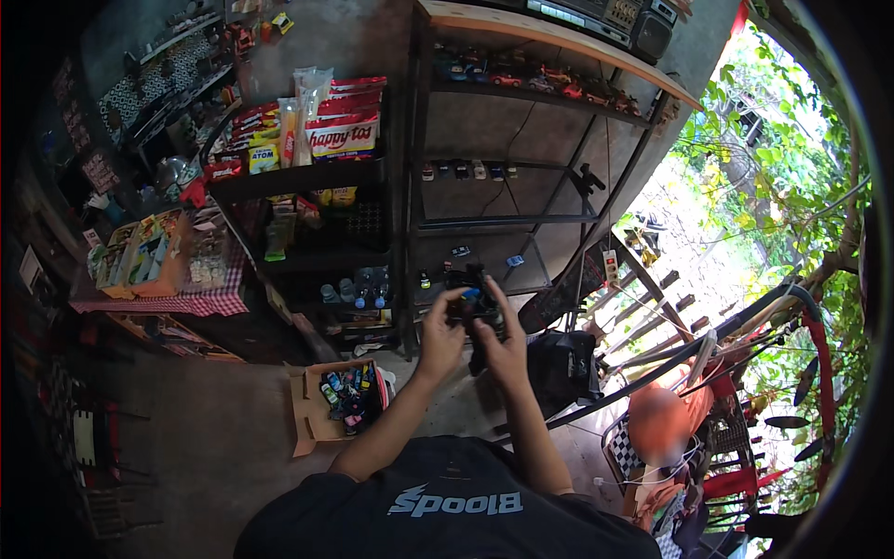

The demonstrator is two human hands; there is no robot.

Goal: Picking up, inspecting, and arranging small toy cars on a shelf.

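Observation:
My left hand [441, 344] and my right hand [504, 346] meet in front of my chest, both gripping a dark toy [480, 302] with a spot of blue on it. Its exact kind cannot be made out, since fingers cover parts of it and it blends with the dark background. Below and left of my hands, an open cardboard box [304, 412] holds a heap of small toy cars [342, 391]. Beyond the toy, a metal shelf rack [503, 222] carries rows of toy cars [478, 170], with a few more on its lower level, including a light blue toy car [515, 260].
A black cart [300, 180] with snack packs stands left of the rack. Further left is a table with a checkered cloth [227, 299]. A black bag [562, 374] and a power strip [610, 267] are at right. A radio cassette player [601, 28] sits on the rack's top.

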